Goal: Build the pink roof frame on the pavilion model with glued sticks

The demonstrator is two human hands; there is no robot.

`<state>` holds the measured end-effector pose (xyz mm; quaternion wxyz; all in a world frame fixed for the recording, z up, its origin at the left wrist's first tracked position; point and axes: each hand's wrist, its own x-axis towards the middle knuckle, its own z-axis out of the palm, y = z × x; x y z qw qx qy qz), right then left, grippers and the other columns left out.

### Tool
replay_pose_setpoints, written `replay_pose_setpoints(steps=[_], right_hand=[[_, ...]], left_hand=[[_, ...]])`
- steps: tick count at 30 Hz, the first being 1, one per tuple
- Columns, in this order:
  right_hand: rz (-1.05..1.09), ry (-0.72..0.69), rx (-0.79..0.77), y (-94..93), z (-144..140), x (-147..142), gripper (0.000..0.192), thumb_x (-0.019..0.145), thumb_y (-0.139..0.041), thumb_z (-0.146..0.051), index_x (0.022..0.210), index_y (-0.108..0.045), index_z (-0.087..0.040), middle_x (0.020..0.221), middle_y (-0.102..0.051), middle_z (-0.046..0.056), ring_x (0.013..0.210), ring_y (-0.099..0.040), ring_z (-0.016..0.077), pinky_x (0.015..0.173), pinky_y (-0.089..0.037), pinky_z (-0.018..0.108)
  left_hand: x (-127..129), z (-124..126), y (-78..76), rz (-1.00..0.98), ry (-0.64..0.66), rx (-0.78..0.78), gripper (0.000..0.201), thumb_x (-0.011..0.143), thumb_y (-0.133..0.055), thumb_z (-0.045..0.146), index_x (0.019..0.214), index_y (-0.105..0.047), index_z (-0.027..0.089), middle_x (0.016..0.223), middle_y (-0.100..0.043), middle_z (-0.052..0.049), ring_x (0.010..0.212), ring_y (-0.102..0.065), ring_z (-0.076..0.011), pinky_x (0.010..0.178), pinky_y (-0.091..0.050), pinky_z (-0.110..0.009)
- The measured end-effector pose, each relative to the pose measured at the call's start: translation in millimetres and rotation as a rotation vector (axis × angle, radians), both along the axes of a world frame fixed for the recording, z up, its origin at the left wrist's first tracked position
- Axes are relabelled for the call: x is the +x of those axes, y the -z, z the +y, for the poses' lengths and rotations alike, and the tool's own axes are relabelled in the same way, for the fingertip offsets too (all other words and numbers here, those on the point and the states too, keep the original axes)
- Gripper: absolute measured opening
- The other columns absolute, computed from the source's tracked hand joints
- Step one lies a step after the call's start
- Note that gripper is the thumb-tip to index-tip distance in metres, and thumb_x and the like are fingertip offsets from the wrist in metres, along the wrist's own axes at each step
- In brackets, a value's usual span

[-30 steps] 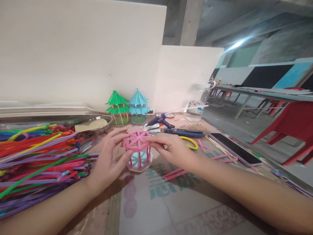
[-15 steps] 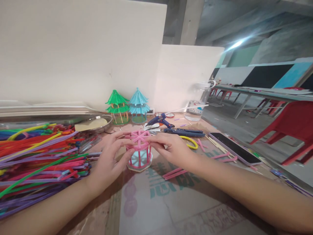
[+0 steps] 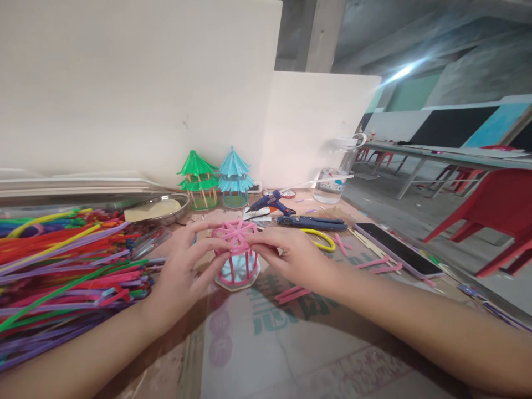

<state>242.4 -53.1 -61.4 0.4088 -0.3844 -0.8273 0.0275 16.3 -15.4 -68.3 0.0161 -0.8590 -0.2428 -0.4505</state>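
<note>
While pinching the pink pavilion point(image 3: 236, 252) roof from both sides, left hand point(image 3: 183, 271) and right hand point(image 3: 291, 255) fingertips pressed on it, pipe cleaners point(image 3: 62, 266) left, glue gun point(image 3: 270, 202) behind.

A small pink pavilion frame point(image 3: 236, 252) with spoked top stands upright on the cardboard.

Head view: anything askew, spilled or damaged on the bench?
Nothing looks damaged or spilled. Both hands, left and right, hold the pink pavilion model upright on the cardboard. Loose pink stick offcuts lie scattered near the phone, which sits close to the table edge.
</note>
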Motion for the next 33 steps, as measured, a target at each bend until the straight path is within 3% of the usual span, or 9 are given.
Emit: replay_pose_setpoints(steps=[7, 14, 20, 22, 26, 29, 33], right_hand=[[-0.034, -0.012, 0.109, 5.4, 0.5, -0.7, 0.025, 0.094, -0.052, -0.019, 0.110, -0.072, -0.018, 0.090, -0.077, 0.008, 0.078, -0.069, 0.0177, 0.073, -0.051, 0.027], [-0.065, 0.021, 0.032, -6.4, -3.2, 3.0, 0.026, 0.096, -0.051, -0.026, 0.116, -0.067, -0.019, 0.090, -0.076, 0.006, 0.074, -0.067, 0.0169, 0.068, -0.048, 0.027], [0.052, 0.107, 0.006, -26.7, 5.3, 18.2, 0.021, 0.095, -0.050, -0.026, 0.083, -0.065, -0.019, 0.076, -0.069, 0.002, 0.069, -0.061, 0.0151, 0.065, -0.043, 0.026], [0.077, 0.106, -0.054, -26.8, 11.0, 21.5, 0.017, 0.092, -0.053, -0.025, 0.079, -0.061, -0.019, 0.074, -0.067, 0.001, 0.068, -0.059, 0.0145, 0.065, -0.042, 0.025], [0.160, 0.048, -0.206, -7.1, 20.7, 18.1, 0.012, 0.090, -0.054, -0.027, 0.081, -0.057, -0.019, 0.076, -0.064, 0.001, 0.070, -0.057, 0.0144, 0.066, -0.044, 0.025], [0.284, 0.050, -0.216, 16.1, 24.9, 11.6, 0.019, 0.094, -0.044, -0.029, 0.081, -0.054, -0.020, 0.072, -0.060, 0.000, 0.067, -0.056, 0.0143, 0.064, -0.044, 0.025], [0.238, 0.026, -0.178, 34.1, 25.2, 6.8, 0.014, 0.095, -0.041, -0.027, 0.092, -0.054, -0.020, 0.078, -0.063, 0.002, 0.071, -0.059, 0.0163, 0.067, -0.045, 0.028]], left_hand=[[-2.1, -0.4, 8.6, -0.006, 0.004, -0.041, 0.019, 0.096, -0.051, 0.024, 0.111, -0.062, 0.030, 0.127, -0.056, -0.004, 0.125, -0.053, -0.0246, 0.103, -0.047, -0.043], [-2.9, -0.2, 7.2, -0.016, -0.004, -0.018, 0.014, 0.095, -0.054, 0.025, 0.103, -0.064, 0.029, 0.125, -0.057, -0.004, 0.122, -0.054, -0.0244, 0.103, -0.047, -0.046], [-3.3, 1.7, 9.8, -0.034, -0.018, -0.027, 0.012, 0.094, -0.056, 0.026, 0.103, -0.061, 0.029, 0.127, -0.055, -0.004, 0.124, -0.053, -0.0257, 0.106, -0.045, -0.048], [-2.3, 4.3, 15.1, -0.085, -0.011, -0.082, 0.030, 0.090, -0.062, 0.029, 0.119, -0.054, 0.029, 0.132, -0.053, -0.007, 0.128, -0.052, -0.0277, 0.108, -0.044, -0.050], [0.9, 8.9, 25.7, -0.097, -0.048, -0.296, 0.074, 0.081, -0.071, 0.040, 0.143, -0.032, 0.027, 0.145, -0.046, -0.013, 0.131, -0.052, -0.0326, 0.106, -0.047, -0.051], [3.4, 9.6, 28.3, -0.036, -0.052, -0.420, 0.080, 0.078, -0.073, 0.043, 0.145, -0.032, 0.025, 0.144, -0.049, -0.013, 0.132, -0.052, -0.0338, 0.107, -0.047, -0.050], [3.7, 9.7, 27.2, -0.019, -0.014, -0.455, 0.078, 0.083, -0.068, 0.041, 0.148, -0.028, 0.027, 0.144, -0.050, -0.012, 0.130, -0.055, -0.0310, 0.105, -0.050, -0.046]])
